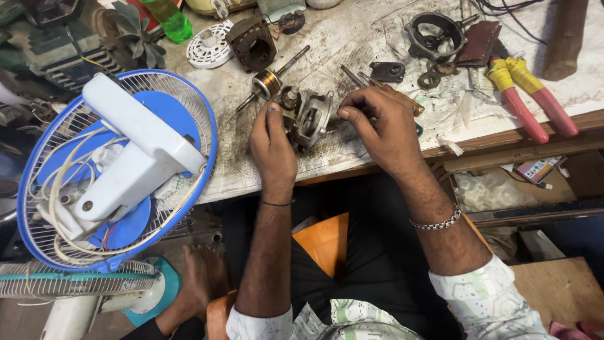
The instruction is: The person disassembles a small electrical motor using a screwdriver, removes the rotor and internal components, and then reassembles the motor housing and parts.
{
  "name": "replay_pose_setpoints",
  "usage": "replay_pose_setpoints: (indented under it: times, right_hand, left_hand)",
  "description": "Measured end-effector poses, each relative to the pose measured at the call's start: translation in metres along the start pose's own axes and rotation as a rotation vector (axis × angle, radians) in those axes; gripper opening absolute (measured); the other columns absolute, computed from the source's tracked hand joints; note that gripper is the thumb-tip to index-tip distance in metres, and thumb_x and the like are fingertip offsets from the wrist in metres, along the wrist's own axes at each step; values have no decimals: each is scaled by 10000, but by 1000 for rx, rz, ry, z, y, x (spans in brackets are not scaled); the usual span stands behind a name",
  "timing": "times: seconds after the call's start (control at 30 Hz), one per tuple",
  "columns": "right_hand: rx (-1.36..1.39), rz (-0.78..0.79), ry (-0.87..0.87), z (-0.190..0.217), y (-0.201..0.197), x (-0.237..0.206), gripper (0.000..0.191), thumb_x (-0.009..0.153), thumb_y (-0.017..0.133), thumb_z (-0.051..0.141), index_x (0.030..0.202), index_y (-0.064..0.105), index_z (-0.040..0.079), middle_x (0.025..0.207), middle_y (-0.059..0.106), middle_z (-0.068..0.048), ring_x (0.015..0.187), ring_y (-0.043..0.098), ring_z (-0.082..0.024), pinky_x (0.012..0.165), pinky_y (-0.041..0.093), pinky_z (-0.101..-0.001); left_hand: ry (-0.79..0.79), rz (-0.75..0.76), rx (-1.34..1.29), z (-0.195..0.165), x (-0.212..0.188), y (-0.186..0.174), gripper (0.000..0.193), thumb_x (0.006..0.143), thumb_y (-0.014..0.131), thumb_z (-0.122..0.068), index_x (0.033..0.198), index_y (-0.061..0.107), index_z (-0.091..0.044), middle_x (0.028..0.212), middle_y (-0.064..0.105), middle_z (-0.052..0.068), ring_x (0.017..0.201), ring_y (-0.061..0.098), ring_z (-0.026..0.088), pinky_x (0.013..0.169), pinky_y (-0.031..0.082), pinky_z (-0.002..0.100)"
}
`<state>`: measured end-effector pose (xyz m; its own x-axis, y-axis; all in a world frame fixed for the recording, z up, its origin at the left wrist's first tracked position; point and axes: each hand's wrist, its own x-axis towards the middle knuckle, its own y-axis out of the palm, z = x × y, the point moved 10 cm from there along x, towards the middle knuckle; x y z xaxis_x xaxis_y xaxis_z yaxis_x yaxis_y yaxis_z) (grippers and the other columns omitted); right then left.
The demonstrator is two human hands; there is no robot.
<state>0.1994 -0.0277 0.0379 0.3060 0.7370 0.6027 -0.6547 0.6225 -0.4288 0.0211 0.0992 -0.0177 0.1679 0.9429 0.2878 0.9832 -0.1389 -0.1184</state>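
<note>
My left hand (272,146) is wrapped around the near-left side of the motor housing (309,117), fingers curled and gripping it, thumb up along its left edge. My right hand (382,129) comes in from the other side with fingers bent and fingertips (345,114) pressed to the housing's right edge; it is pinching or steadying there, and I cannot tell whether it has something small between the tips. So the housing sits squarely between my two hands, touching both, a little nearer the left palm, resting on the counter (352,44) close to its near edge. Its long axis looks tilted, running from near-right up to far-left, where a stub sticks out. Just beyond the housing, to its far left, lies the rotor (268,82) with its copper winding, its shaft slanting the same way. Right of the housing a screwdriver (384,91) lies partly hidden behind my right hand. Farther right of the housing are the pliers (528,101) with red and yellow grips, well apart. Left of the housing, off the counter, the blue fan guard (116,167) leans.
</note>
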Motion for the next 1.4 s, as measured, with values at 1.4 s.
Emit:
replay_pose_setpoints:
  times: [1.4]
  right_hand:
    - [401,-143,110,-10,-6,-9,186,1023,700,-48,1209,695,-40,1112,746,-115,1010,723,-144,913,610,-268]
  left_hand:
    - [309,-18,210,-68,-43,-9,591,754,897,-123,1264,635,18,1077,747,134,882,780,184,722,662,292]
